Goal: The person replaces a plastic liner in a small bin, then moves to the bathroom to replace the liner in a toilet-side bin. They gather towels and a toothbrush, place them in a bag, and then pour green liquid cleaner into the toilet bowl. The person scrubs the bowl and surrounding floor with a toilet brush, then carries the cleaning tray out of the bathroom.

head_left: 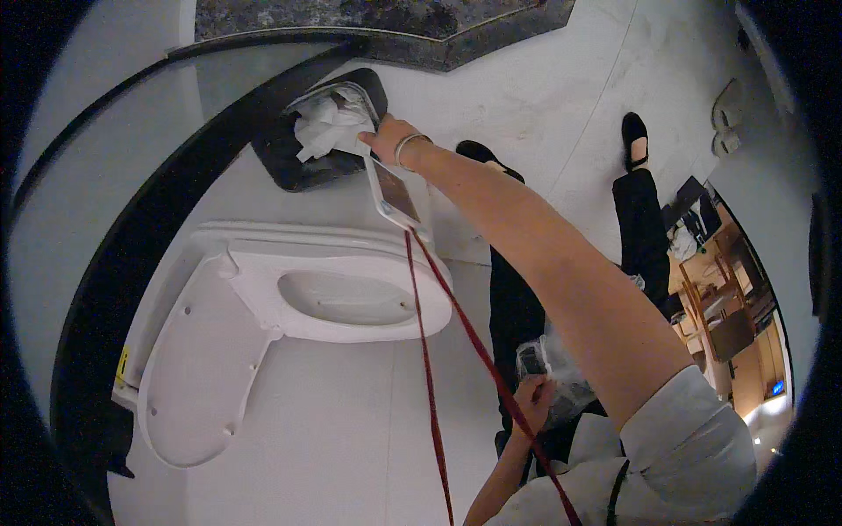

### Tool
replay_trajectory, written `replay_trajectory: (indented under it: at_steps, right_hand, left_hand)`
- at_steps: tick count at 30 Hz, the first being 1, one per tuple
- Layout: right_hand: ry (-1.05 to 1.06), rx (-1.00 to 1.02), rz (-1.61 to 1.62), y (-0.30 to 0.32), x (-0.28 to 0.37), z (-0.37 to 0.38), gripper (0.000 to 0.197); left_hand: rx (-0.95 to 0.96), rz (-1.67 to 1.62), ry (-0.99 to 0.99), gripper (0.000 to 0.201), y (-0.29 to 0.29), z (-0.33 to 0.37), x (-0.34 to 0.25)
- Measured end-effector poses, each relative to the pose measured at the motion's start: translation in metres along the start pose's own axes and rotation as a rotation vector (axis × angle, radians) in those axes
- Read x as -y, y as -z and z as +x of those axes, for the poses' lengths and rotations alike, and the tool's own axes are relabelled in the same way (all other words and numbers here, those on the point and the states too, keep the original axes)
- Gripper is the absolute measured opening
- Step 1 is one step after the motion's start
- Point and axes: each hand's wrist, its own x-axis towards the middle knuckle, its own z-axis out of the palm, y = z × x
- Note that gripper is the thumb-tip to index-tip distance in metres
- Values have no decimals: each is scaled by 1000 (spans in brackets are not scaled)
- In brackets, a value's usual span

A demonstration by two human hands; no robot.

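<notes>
My right hand reaches far out to a dark waste bin. Its fingers are closed at the bin's rim, beside crumpled white tissue inside; what they grip is partly hidden. A silver bracelet circles that wrist. Close to my body, my left hand is closed on a clear plastic bag. A white-framed badge holder hangs on a dark red lanyard just below my right hand, covering part of the view there.
A white toilet stands at the left with its lid raised. A curved black-edged glass panel lies beyond it. A dark stone threshold crosses the top. At the right are pale shoes and a wooden chair.
</notes>
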Motion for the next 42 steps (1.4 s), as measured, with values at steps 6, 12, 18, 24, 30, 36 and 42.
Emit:
replay_trajectory:
  at_steps: [6,12,18,24,30,36,42]
  right_hand:
    - [-233,-178,198,-27,-33,1,21]
    - [-464,-269,388,15,-146,-153,30]
    - [-530,-454,221,60,-261,-244,32]
    - [-533,-559,715,91,-376,-279,34]
    - [-574,-484,1197,103,-409,-294,24]
    - [-503,-514,1466,93,-400,-290,24]
    - [-544,-693,1284,90,-378,-296,14]
  left_hand:
    - [20,-61,39,16,9,6,3]
    - [14,-89,-66,12,-6,4,0]
    - [-13,19,-55,14,-32,12,-22]
    - [-62,162,-68,32,-66,74,-56]
    - [-24,622,-380,36,-80,226,-67]
    - [-6,228,-224,36,-106,368,-90]
    - [-66,262,-86,28,-134,401,-100]
